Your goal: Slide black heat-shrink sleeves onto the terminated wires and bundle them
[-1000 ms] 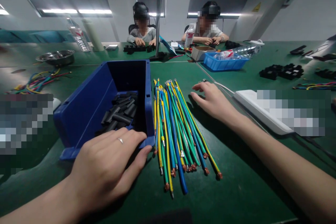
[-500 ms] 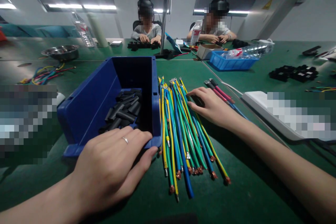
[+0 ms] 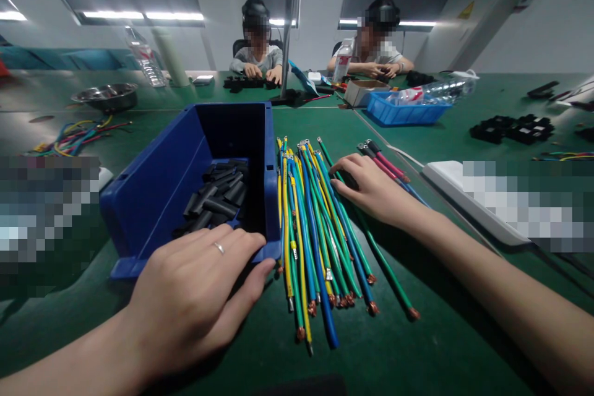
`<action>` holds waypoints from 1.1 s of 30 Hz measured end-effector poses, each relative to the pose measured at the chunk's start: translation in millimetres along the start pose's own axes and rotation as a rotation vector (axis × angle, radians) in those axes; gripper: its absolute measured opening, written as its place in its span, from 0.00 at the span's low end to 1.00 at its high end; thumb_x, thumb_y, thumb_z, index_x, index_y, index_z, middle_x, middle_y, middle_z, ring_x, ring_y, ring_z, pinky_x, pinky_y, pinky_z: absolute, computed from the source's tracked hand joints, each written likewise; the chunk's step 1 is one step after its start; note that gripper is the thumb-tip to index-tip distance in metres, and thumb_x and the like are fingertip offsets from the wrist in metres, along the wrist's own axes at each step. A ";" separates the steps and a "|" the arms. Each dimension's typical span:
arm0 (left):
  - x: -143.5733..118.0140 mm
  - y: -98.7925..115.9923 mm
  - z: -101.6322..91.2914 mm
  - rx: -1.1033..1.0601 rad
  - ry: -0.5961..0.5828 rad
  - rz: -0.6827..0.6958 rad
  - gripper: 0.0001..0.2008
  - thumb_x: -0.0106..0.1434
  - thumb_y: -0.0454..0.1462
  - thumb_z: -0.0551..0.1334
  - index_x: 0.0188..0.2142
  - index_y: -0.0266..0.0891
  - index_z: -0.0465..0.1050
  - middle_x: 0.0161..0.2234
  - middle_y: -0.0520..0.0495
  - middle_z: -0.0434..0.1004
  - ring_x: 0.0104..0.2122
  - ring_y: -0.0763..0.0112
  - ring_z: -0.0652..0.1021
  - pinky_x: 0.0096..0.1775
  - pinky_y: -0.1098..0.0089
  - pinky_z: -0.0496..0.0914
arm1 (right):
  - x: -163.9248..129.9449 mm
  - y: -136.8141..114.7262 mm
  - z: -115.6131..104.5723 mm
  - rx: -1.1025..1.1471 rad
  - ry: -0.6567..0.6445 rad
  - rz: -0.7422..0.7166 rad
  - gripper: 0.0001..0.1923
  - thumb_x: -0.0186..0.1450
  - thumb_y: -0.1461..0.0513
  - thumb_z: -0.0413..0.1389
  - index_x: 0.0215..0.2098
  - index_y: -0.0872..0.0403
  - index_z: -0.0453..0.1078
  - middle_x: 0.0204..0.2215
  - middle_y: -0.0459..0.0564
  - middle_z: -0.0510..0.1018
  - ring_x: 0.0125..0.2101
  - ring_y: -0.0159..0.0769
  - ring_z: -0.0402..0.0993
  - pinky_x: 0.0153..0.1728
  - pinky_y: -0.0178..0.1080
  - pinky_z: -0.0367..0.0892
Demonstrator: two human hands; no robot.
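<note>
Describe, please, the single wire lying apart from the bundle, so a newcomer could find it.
Start at the blue bin on the green table; right of it lies the wire bundle. The green wire runs under the right hand, angled away from the bundle, its bare copper tip farthest right.

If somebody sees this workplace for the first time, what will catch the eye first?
Probably the bundle of coloured wires in the middle of the green table, with the right hand resting on its far side. Next the blue bin of black tubes beside it, the left hand on its front edge.
</note>
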State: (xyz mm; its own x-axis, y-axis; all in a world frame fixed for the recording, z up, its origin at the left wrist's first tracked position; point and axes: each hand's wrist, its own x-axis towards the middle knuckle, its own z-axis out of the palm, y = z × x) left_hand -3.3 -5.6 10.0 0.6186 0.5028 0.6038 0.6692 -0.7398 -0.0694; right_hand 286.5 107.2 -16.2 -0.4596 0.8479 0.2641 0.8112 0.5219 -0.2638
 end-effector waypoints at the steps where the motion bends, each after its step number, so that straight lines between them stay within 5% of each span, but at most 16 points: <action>1: 0.0 -0.1 -0.2 0.000 0.000 0.002 0.07 0.72 0.37 0.53 0.42 0.38 0.68 0.31 0.49 0.80 0.29 0.66 0.80 0.32 0.67 0.72 | -0.1 -0.1 0.2 -0.003 0.002 -0.004 0.14 0.70 0.55 0.48 0.49 0.53 0.67 0.47 0.57 0.71 0.48 0.47 0.67 0.53 0.50 0.63; 12: 1.0 -0.4 0.1 -0.005 0.010 0.005 0.08 0.72 0.37 0.53 0.41 0.38 0.68 0.30 0.48 0.80 0.28 0.66 0.80 0.31 0.67 0.72 | -2.2 -6.9 -1.1 0.058 0.022 -0.045 0.14 0.69 0.59 0.50 0.50 0.56 0.66 0.48 0.57 0.70 0.49 0.46 0.67 0.53 0.50 0.64; 19: 1.5 -1.2 0.8 0.009 0.002 0.011 0.07 0.72 0.37 0.53 0.41 0.37 0.68 0.31 0.48 0.80 0.28 0.65 0.80 0.31 0.66 0.72 | -7.0 -25.9 -7.9 0.084 -0.033 -0.210 0.14 0.67 0.68 0.49 0.51 0.58 0.66 0.50 0.58 0.70 0.50 0.45 0.65 0.52 0.49 0.64; 24: -1.0 -1.0 3.2 0.006 0.002 -0.001 0.08 0.72 0.37 0.52 0.42 0.38 0.68 0.31 0.48 0.80 0.29 0.65 0.80 0.33 0.65 0.72 | -9.3 -39.0 -10.3 0.101 -0.050 -0.258 0.13 0.69 0.64 0.50 0.51 0.59 0.67 0.47 0.57 0.72 0.48 0.43 0.67 0.49 0.48 0.67; 33: 0.7 -1.4 2.0 0.019 -0.012 0.009 0.07 0.72 0.37 0.53 0.41 0.37 0.68 0.31 0.48 0.80 0.29 0.65 0.80 0.32 0.66 0.72 | -13.7 -64.1 -10.7 0.075 -0.118 -0.376 0.21 0.72 0.57 0.47 0.60 0.54 0.66 0.58 0.55 0.69 0.58 0.42 0.63 0.59 0.48 0.62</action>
State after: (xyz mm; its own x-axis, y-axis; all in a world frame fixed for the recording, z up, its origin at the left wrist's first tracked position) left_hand -3.0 -3.3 8.9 0.6293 0.5014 0.5938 0.6711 -0.7359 -0.0898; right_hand 244.6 61.1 7.1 -0.7612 0.5991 0.2484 0.5519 0.7995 -0.2371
